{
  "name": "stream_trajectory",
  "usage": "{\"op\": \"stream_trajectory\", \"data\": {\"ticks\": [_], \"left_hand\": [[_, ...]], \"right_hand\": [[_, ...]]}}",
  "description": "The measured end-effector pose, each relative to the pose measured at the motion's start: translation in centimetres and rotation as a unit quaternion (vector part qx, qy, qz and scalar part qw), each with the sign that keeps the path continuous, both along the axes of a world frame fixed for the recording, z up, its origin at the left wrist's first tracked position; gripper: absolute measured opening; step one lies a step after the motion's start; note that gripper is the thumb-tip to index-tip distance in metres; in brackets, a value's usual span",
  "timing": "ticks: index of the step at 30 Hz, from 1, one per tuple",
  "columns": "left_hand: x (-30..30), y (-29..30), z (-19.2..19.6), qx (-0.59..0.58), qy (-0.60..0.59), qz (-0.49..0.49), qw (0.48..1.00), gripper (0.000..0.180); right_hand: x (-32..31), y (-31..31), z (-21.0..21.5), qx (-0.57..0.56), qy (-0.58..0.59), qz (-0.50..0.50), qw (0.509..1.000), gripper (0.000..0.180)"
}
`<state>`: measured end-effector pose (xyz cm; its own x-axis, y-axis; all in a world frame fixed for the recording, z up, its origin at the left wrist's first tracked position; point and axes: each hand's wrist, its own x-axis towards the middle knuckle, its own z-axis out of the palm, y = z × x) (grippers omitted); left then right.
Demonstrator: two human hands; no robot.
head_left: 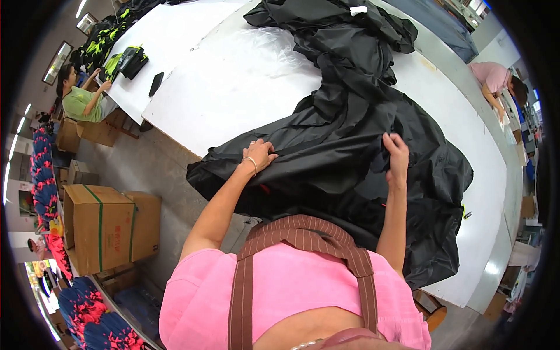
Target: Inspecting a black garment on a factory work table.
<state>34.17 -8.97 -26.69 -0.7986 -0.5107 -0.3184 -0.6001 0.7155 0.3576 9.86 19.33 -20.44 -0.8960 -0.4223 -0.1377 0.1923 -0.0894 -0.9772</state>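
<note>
A large sheet of thin, shiny black fabric (326, 157) lies in folds across the white table and hangs over its near edge. On its left part rests my left hand (259, 156), its fingers spread over the cloth and a bracelet at the wrist. My right hand (398, 153) is closed on a raised fold of the fabric, thumb and fingers pinched together. Below that fold a dark hollow shows between the layers. Small red marks (265, 188) show on the cloth near my left wrist.
The white table (233, 76) holds crumpled clear plastic (271, 49) and a black phone (156, 84). At the left, a person (81, 99) handles black-and-yellow pieces. Cardboard boxes (111, 227) and bundles of navy-and-pink gloves (96, 315) stand nearby. Another person (496, 81) bends over the far right.
</note>
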Motion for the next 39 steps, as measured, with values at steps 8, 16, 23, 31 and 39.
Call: {"op": "stream_trajectory", "data": {"ticks": [8, 16, 23, 31, 39], "left_hand": [[-1.1, 0.2, -1.4, -0.064, -0.056, -0.048, 0.995, 0.031], [-3.2, -0.9, -2.0, -0.020, -0.102, -0.078, 0.991, 0.031], [-5.0, -12.6, 6.5, -0.111, 0.393, 0.048, 0.912, 0.024], [-2.4, -19.3, 7.9, -0.300, 0.293, 0.168, 0.892, 0.019], [4.2, -4.6, -3.6, -0.051, 0.124, -0.081, 0.988, 0.064]], "right_hand": [[2.9, 2.6, -9.1, 0.058, -0.088, -0.072, 0.992, 0.013], [2.9, 2.8, -7.7, 0.031, -0.071, -0.077, 0.994, 0.009], [1.7, 0.5, -1.5, 0.026, 0.032, -0.077, 0.996, 0.025], [1.8, -0.8, -0.9, 0.213, 0.138, 0.177, 0.951, 0.052], [1.3, 1.5, -8.8, 0.401, 0.226, 0.123, 0.879, 0.035]]}}
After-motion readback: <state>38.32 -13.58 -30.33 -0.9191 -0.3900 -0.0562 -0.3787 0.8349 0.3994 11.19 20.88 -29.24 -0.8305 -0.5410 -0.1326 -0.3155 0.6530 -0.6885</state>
